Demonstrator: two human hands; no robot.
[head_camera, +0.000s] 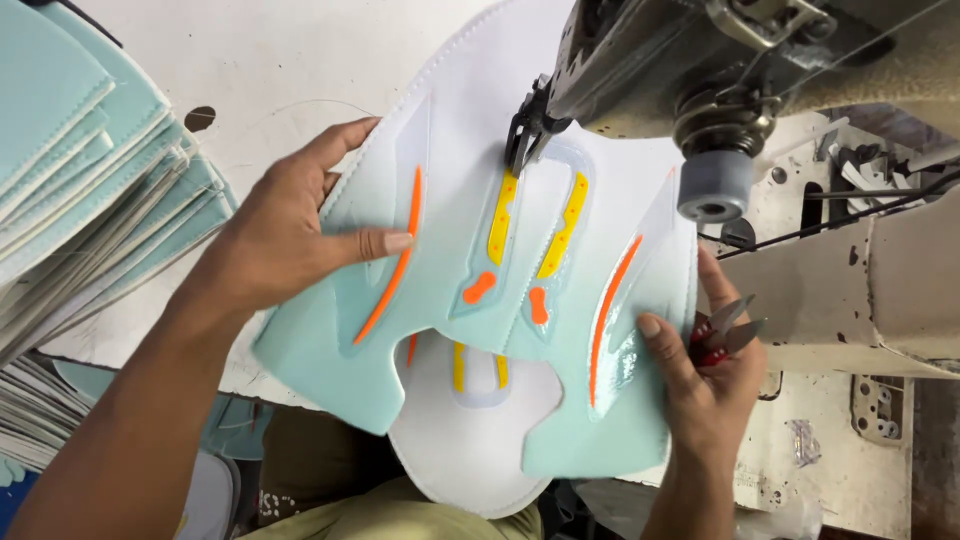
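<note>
While the left hand (290, 235) presses flat on the mint-and-white panel (500, 300) under the sewing machine's foot (525, 135), the right hand (700, 375) at four o'clock pinches its edge, snips (725, 335) tucked in, so stitching seems underway and steady guiding comes next.

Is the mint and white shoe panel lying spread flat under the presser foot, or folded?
Spread flat: the shoe panel lies open, left hand pressing it, right hand gripping its edge.

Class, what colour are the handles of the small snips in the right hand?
Red, seen in the head view: the snips sit in the right hand.

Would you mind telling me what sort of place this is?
Probably a sewing workshop for shoe parts: an industrial sewing machine, a mint-and-white shoe upper under its needle, and a stack of cut pieces alongside.
</note>
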